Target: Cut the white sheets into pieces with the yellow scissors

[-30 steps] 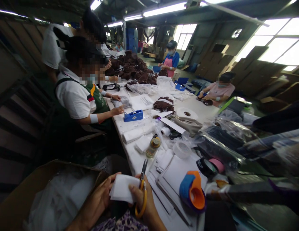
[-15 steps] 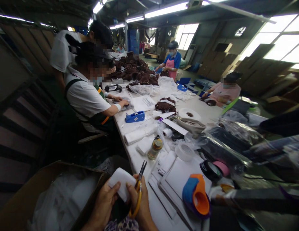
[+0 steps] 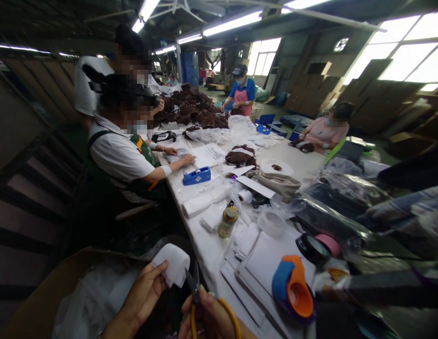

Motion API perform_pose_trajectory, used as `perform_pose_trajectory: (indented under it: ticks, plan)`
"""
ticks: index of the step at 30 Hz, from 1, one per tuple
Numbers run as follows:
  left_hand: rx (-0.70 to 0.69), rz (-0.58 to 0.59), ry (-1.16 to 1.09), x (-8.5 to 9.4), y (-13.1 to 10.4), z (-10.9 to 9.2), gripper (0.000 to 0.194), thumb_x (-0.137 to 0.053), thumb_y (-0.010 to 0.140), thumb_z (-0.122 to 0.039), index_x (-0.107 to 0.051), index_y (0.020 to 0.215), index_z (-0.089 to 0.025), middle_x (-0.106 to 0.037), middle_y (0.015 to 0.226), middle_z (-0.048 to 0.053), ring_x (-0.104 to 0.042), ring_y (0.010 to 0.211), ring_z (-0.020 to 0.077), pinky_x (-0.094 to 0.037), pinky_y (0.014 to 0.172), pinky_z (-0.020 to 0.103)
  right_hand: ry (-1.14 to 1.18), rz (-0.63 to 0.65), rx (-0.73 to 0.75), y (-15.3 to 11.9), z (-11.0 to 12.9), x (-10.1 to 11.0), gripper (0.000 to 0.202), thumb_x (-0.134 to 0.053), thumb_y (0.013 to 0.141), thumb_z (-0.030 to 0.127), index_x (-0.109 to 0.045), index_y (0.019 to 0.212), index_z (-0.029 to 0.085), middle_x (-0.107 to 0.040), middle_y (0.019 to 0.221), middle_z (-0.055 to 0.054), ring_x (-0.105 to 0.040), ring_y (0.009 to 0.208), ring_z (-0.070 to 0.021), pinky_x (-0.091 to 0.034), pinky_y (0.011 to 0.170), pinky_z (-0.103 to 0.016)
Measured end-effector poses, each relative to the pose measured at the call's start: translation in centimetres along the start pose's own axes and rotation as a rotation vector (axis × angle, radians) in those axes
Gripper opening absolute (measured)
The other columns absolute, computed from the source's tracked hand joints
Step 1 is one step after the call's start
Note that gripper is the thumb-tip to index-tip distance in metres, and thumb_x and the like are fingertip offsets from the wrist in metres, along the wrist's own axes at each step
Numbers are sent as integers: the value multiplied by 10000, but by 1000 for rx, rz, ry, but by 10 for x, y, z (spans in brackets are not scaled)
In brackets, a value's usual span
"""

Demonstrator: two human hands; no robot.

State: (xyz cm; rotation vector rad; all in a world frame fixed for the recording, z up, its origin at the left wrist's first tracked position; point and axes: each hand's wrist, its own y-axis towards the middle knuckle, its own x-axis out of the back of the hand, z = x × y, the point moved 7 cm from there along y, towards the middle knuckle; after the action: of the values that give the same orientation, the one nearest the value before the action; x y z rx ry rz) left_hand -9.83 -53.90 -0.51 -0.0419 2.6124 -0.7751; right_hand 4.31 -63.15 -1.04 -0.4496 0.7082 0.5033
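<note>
A folded white piece [image 3: 172, 264] is pinched between the thumb and fingers of my left hand [image 3: 145, 289], over the edge of an open box. My right hand [image 3: 210, 314] grips scissors with yellow handles [image 3: 228, 316]. Their dark blades are parted and point up, close to the right edge of the white piece. Part of my right hand is cut off by the bottom of the picture.
The white table [image 3: 201, 240] holds a glass jar [image 3: 227, 221], a blue tape dispenser [image 3: 196, 175], an orange and blue tape holder [image 3: 294, 288], paper sheets and brown items. A cardboard box [image 3: 31, 301] contains clear plastic. Several people are around the table.
My left hand has moved the white piece a little left. My right hand has let go of it and moved down, and the scissors' blades have parted. The nearby person's hand has shifted right.
</note>
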Motion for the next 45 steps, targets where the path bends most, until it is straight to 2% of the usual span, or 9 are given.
perform_pose_trajectory:
  ticks: [6,10,16,19,28,30,36,41,45]
  plan:
    - [-71,140,127,-11,-11,-14,535,-732,814,-287,-554,1299,-151,-759,1060,121,-718,978,289,-601,747,340,-14,-10,-18,13,-3,8,698,-417,834,794,-544,1057,145,-716,803,-109,-663,597,-165,-427,534,-217]
    - [-107,120,173,-8,-15,-20,614,-748,798,-292,-509,1347,-158,-744,1107,125,-706,994,285,-580,775,336,30,21,-11,17,2,3,711,-441,810,806,-528,1070,150,-698,762,-85,-661,597,-158,-457,542,-221]
    - [-123,83,158,0,-16,-21,769,-860,655,-279,-520,1336,-172,-760,1046,97,-708,970,291,-568,801,325,42,53,-18,19,0,0,775,-418,815,819,-556,1107,115,-679,717,-83,-621,527,-131,-394,479,-182]
    - [-136,108,181,0,-16,-25,771,-856,659,-286,-513,1345,-199,-765,1038,83,-707,968,289,-570,804,325,53,54,5,21,-2,3,776,-407,826,810,-580,1112,110,-677,701,-76,-588,487,-118,-391,460,-185]
    - [-158,149,278,-8,-23,-44,882,-828,705,-313,-373,1459,-251,-743,1060,56,-679,685,176,-564,677,279,73,-145,210,17,-7,-5,576,-466,891,690,-640,932,143,-455,464,60,-358,358,-67,-297,421,-185]
    - [-155,181,283,-8,-25,-47,891,-811,728,-308,-342,1483,-247,-746,1006,51,-669,680,177,-562,674,283,44,-163,229,14,-4,-7,557,-454,917,655,-651,940,135,-477,480,45,-393,386,-74,-314,452,-194]
    - [-108,241,298,-4,-25,-51,874,-792,751,-258,-341,1500,-255,-739,911,33,-655,695,176,-553,679,276,66,-10,171,14,-2,-21,622,-448,881,707,-656,1002,134,-594,593,-18,-536,519,-125,-399,562,-237]
    - [-131,225,271,-3,-25,-54,857,-814,723,-275,-406,1475,-250,-743,918,42,-670,761,209,-556,702,286,151,-80,188,13,-1,-32,593,-520,854,686,-684,951,125,-611,620,-42,-571,572,-152,-414,579,-250]
    - [-109,302,312,-3,-25,-49,805,-772,775,-264,-390,1483,-242,-742,932,42,-660,774,191,-547,733,280,130,-104,167,14,0,-29,635,-511,847,718,-660,993,118,-636,643,-57,-561,550,-142,-382,554,-235]
